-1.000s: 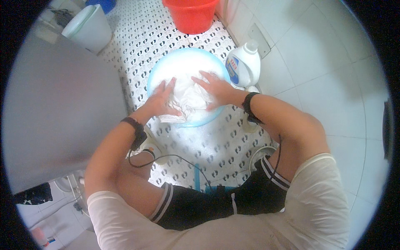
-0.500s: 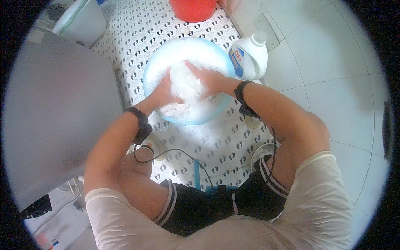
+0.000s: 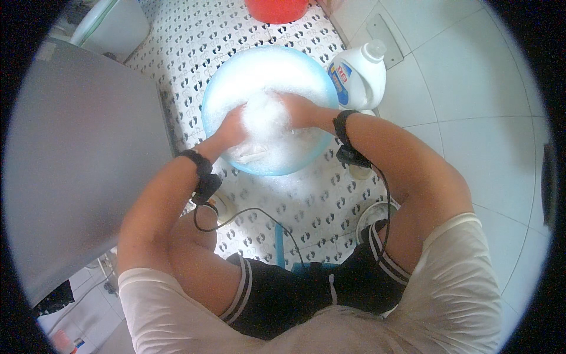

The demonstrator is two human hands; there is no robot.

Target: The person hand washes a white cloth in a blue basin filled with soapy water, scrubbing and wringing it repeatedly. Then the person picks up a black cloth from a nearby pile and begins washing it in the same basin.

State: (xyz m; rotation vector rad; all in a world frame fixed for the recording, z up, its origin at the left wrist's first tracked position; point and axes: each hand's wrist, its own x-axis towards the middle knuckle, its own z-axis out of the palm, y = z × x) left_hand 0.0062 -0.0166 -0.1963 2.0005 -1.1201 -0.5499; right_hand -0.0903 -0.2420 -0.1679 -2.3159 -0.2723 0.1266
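Note:
A round light-blue basin [image 3: 279,173] full of thick white suds [image 3: 265,68] stands on the floor in front of me. Both hands are down in it, on either side of a foam-covered white cloth [image 3: 265,118]. My left hand [image 3: 234,125] closes on its left side, fingers mostly buried in lather. From the right, my right hand [image 3: 298,111] grips the same bundle, its fingertips hidden by foam. A paler fold of wet fabric [image 3: 250,154] shows near the basin's front edge. Black bands with small dark devices circle both wrists.
A white detergent jug [image 3: 359,74] stands right of the basin by the tiled wall [image 3: 471,76]. A red bucket [image 3: 277,10] is at the far side. A grey panel [image 3: 88,147] rises on the left, a white toilet [image 3: 115,29] behind it. A cable [image 3: 253,209] loops between my legs.
My hands have drawn in on the bundle, and their fingers have sunk deeper into the foam. The view has shifted slightly.

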